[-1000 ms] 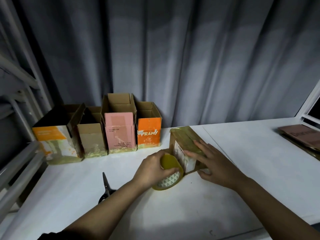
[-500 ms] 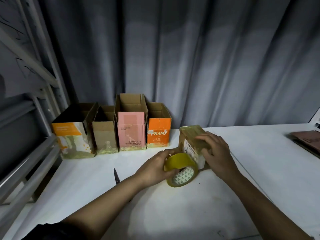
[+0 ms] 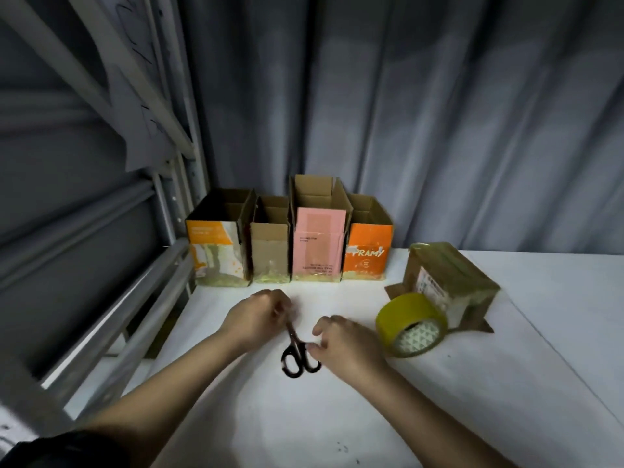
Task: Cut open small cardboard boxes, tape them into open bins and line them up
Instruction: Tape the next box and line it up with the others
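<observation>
Mid-desk, both hands off tape roll (image 3: pixel 412 324) and taped box (image 3: pixel 449 282): left hand (image 3: pixel 256 319) pinching scissors (image 3: pixel 299 352) blades, right hand (image 3: pixel 344 346) loose at handles, unclosed; cutting tape probably next.

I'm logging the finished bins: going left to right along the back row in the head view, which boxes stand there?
Orange-and-white box → plain brown box → pink box → orange PRAMY box.

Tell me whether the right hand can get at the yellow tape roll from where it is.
Probably yes: the right hand sits at the black-handled scissors, and only bare white table lies between it and the yellow tape roll.
</observation>
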